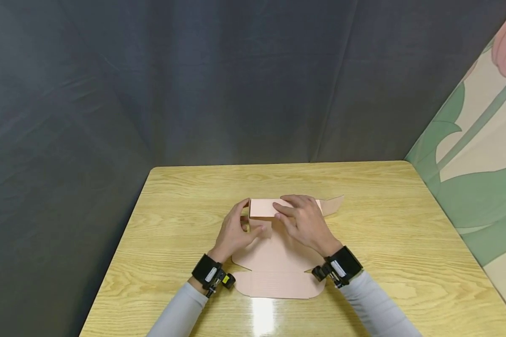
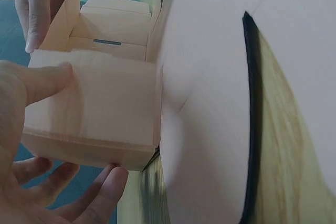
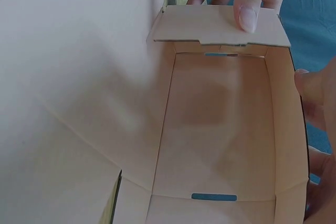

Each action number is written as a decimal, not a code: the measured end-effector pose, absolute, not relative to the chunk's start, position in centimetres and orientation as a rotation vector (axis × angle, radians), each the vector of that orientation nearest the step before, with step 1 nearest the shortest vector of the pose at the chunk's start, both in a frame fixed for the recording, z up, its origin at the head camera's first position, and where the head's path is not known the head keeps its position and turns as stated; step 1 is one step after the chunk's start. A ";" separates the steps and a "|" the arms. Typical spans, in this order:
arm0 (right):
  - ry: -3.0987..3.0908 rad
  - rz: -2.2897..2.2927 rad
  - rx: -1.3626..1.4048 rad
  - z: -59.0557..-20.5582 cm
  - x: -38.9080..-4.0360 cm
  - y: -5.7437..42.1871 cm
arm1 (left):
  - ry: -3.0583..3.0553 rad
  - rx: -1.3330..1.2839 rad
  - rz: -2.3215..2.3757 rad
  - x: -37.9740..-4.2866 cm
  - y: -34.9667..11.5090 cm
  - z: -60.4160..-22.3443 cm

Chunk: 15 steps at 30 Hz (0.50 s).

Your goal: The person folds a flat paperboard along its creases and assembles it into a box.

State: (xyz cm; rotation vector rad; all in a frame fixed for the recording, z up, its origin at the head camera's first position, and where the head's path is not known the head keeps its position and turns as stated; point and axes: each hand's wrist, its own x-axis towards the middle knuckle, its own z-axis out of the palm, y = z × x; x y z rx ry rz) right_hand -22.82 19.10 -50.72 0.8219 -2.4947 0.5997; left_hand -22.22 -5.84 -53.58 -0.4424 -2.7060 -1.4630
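Note:
A partly folded pale pink cardboard box is between both hands on the table. My left hand grips its left end, thumb on the folded-over end flap and fingers against the outer side. That flap leans over the slotted panel inside. My right hand holds the long far wall near its middle, fingers spread along it. At the right end a side flap sticks outward. The wide lid panel with rounded tabs lies flat toward me.
The wood-grain table extends around the box on all sides. Behind it hangs a dark curtain. A flower-patterned cloth borders the right side. Each wrist wears a black strap with a small camera.

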 end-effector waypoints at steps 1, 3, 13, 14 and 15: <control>-2.493 0.603 0.821 -50.7 -22.8 19.1 | -2.704 -0.431 -1.458 -22.3 -5.7 -53.6; -2.490 0.611 0.820 -50.7 -22.8 19.1 | -2.700 -0.409 -1.450 -22.3 -5.6 -53.6; -2.471 0.624 0.828 -50.7 -22.9 19.1 | -2.645 -0.338 -1.408 -22.6 -4.9 -53.8; -2.470 0.620 0.828 -50.7 -22.9 19.1 | -2.642 -0.336 -1.401 -22.6 -4.8 -53.8; -2.468 0.616 0.828 -50.7 -22.9 19.1 | -2.638 -0.334 -1.395 -22.7 -4.7 -53.8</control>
